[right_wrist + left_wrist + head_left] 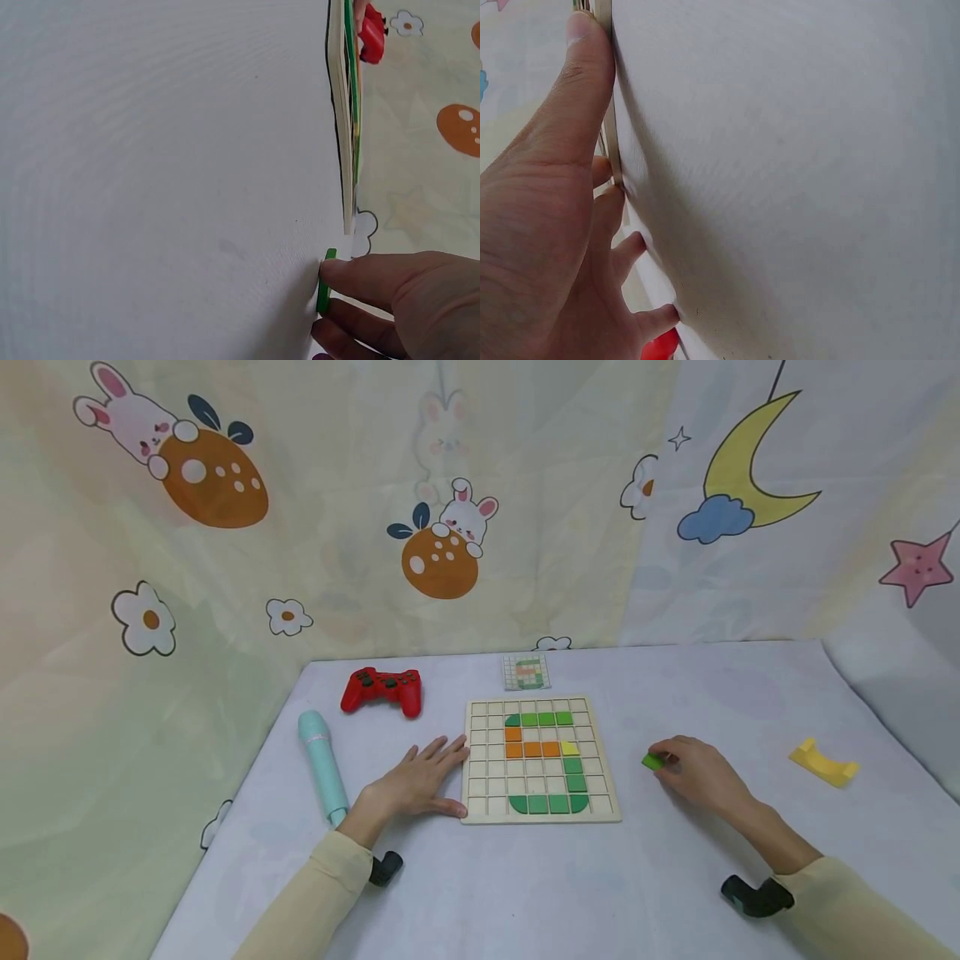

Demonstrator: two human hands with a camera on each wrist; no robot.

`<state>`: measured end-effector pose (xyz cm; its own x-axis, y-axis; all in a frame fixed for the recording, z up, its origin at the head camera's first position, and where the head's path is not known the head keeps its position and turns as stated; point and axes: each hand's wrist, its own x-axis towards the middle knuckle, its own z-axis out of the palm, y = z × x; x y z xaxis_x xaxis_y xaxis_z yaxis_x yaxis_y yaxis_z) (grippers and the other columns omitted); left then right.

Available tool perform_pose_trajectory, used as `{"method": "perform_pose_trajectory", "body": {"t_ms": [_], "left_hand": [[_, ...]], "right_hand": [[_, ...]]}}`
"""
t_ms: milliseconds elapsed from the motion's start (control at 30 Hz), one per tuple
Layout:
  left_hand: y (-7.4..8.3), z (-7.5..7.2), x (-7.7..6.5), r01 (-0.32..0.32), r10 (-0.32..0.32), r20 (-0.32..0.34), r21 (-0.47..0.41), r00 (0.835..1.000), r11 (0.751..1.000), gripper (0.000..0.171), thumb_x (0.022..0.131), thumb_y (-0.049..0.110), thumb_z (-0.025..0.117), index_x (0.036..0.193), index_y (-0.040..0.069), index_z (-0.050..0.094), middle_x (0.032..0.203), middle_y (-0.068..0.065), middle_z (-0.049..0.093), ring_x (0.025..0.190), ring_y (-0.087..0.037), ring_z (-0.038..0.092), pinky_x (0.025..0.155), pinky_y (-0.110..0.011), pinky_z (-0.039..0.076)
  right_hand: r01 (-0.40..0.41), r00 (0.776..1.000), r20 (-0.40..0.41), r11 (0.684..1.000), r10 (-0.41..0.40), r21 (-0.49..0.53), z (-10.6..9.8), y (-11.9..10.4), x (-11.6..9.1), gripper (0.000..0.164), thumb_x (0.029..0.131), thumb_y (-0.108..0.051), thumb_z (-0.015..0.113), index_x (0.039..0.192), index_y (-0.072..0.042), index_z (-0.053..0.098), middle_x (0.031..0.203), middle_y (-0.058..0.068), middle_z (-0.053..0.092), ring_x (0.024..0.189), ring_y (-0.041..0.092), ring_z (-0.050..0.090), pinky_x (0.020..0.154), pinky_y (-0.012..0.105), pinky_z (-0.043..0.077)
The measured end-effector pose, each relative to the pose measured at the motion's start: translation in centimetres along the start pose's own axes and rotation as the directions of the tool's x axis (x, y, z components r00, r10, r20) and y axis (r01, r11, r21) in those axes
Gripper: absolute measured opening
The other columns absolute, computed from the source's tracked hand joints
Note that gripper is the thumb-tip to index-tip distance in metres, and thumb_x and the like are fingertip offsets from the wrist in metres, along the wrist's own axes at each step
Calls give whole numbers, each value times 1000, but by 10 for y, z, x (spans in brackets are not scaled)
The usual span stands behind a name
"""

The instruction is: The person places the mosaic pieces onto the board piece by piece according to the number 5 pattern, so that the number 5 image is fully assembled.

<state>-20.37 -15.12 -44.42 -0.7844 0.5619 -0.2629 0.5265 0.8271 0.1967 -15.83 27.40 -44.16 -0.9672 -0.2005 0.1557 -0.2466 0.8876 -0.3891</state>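
A wooden grid board point(487, 768) lies on the white table, bearing green and orange tiles and one yellow tile point(569, 748). My left hand point(420, 781) has its fingers spread at the board's left edge, with the thumb by the near corner. In the left wrist view, the thumb point(577, 82) lies along the board's side. To the right of the board, my right hand point(701, 772) pinches a small green tile point(652, 762). The right wrist view shows this thin tile point(326, 281) between thumb and fingers, close over the tabletop.
Behind the board lies a small pattern card point(527, 673). A red game controller point(382, 689) and a turquoise toy microphone point(324, 764) are on the left. A curved yellow block point(823, 764) lies far right. A printed cloth point(525, 527) hangs behind the table.
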Motion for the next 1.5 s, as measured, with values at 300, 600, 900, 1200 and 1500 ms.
{"method": "perform_pose_trajectory", "body": {"t_ms": [300,600,900,1200,1500], "left_hand": [[-1,1,-1,10,-10,8,-6,1000,1000,103,76,69,65,156,23,19,165,5,9,152,-28,10,117,-62,17],[-2,1,-2,13,-13,3,4,1000,1000,102,76,69,64,156,24,19,165,5,10,152,-27,10,117,-62,18],[-4,3,-1,20,-20,8,-7,1000,1000,102,76,69,64,156,25,18,165,6,9,152,-26,9,118,-61,17],[-3,2,1,20,-20,14,-25,1000,999,102,76,69,64,156,25,18,165,6,8,152,-26,8,118,-61,16],[-3,3,3,34,-34,14,-25,999,999,102,75,69,65,156,27,18,165,8,8,152,-25,8,119,-60,14]], "right_hand": [[-3,1000,-4,1000,3,-9,3,-2,4,28,80,-5,74,106,3,69,99,16,70,87,28,64,76,44,54],[-24,998,51,1000,23,4,5,-26,17,26,82,-2,69,108,0,70,102,13,69,93,31,64,82,47,54],[105,986,125,994,-107,21,28,-94,30,28,82,-7,74,110,-6,71,110,9,67,98,23,62,88,41,55],[245,949,179,964,-261,106,54,-142,41,24,82,-7,74,107,-9,72,108,5,70,105,22,62,91,37,54],[251,941,207,963,-266,97,62,-153,48,23,83,-10,75,106,-10,73,105,2,72,99,18,64,92,36,54]]}}
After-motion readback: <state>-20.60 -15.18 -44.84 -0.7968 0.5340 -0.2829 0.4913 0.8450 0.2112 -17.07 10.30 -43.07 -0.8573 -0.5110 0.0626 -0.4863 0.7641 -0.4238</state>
